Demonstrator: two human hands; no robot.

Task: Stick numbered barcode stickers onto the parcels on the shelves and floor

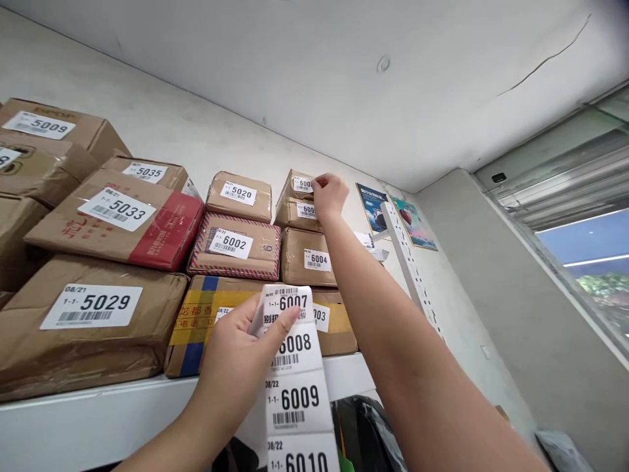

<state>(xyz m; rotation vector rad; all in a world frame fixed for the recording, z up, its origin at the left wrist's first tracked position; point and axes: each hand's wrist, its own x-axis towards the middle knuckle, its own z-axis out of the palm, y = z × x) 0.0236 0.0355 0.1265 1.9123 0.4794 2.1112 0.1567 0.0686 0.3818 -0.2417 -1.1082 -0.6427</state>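
My left hand (240, 347) is closed around a long strip of white barcode labels (295, 396), thumb across its upper part. The strip hangs down, printed 6007, 6008, 6009 and 6010. Up at the top right of the stack, my right hand (330, 195) has its fingers pinched together at the right end of a white label (301, 184) on a small carton (287, 190). Its last digit is covered by my fingers. Below that carton is another small labelled carton (295, 213), resting on the brown box marked 6004 (299, 252).
Labelled cartons such as 5029 (162, 314), 5033 (170, 229), 6002 (265, 252) and 5020 (263, 196) crowd the white shelf (98, 419). A perforated metal upright (410, 262) stands on the right. Dark bags (368, 426) lie below the shelf.
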